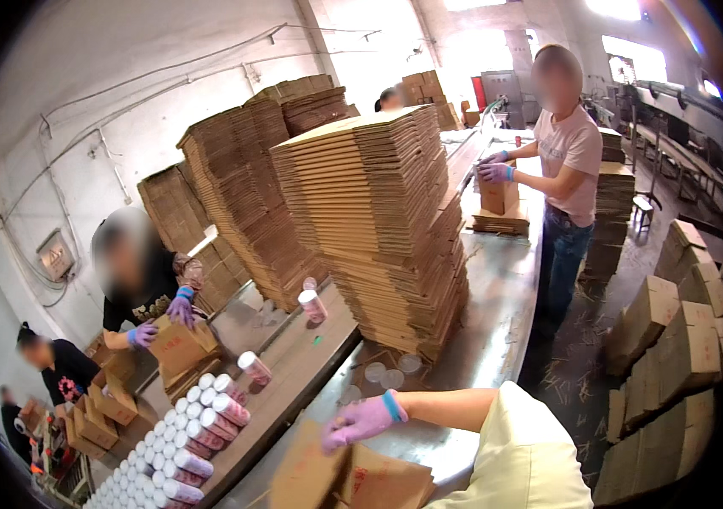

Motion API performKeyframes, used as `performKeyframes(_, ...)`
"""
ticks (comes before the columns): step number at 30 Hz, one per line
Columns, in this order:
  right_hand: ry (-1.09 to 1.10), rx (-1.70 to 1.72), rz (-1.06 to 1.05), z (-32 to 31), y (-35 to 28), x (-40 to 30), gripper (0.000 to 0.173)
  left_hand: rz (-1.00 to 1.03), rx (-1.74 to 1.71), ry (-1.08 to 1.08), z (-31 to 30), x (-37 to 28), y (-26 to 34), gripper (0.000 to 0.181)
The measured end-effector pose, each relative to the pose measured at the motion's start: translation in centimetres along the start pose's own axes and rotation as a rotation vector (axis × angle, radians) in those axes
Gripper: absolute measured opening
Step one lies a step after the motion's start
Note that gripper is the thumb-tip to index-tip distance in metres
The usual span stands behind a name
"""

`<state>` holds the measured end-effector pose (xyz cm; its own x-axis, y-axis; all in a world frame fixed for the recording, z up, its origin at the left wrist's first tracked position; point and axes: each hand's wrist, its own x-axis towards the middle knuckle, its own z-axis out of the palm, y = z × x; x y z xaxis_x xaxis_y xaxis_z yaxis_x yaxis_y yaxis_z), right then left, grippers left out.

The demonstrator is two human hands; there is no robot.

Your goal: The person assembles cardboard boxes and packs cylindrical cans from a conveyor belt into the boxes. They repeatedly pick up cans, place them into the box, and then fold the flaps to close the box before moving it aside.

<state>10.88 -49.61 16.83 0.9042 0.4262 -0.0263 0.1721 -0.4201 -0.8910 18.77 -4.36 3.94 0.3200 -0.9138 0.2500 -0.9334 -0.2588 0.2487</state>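
Note:
My right hand (365, 421), in a purple glove with a blue cuff, reaches in from the lower right. Its fingers are bent over the upper edge of a brown cardboard carton (307, 467), which is tilted and partly blurred. Beside and below that carton lie more folded cardboard pieces (390, 477) with red print. My left hand is out of view. Just beyond my right hand, several clear round plastic lids (392, 379) lie on the metal table (495, 299). A tall stack of flattened cartons (361, 210) rises behind them.
Many white-lidded cans (174, 439) crowd the conveyor (291, 369) at left; a few stand apart. Across it, a gloved co-worker (145, 286) handles a carton (183, 347). Another person (568, 146) holds a carton (498, 191) farther along the table. Carton bundles (667, 369) stand at right.

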Motion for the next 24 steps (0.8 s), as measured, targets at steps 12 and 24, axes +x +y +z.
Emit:
performKeyframes(12, 0.433, 0.001, 0.064, 5.2, -1.3, 4.4, 0.083, 0.150, 0.214, -0.109, -2.6, 7.6, 7.6, 0.063)
performKeyframes(24, 0.034, 0.239, -0.016, 6.1, 0.2, -2.9, 0.032, -0.715, -1.257, 0.757, -5.6, 10.1, 12.6, 0.070)
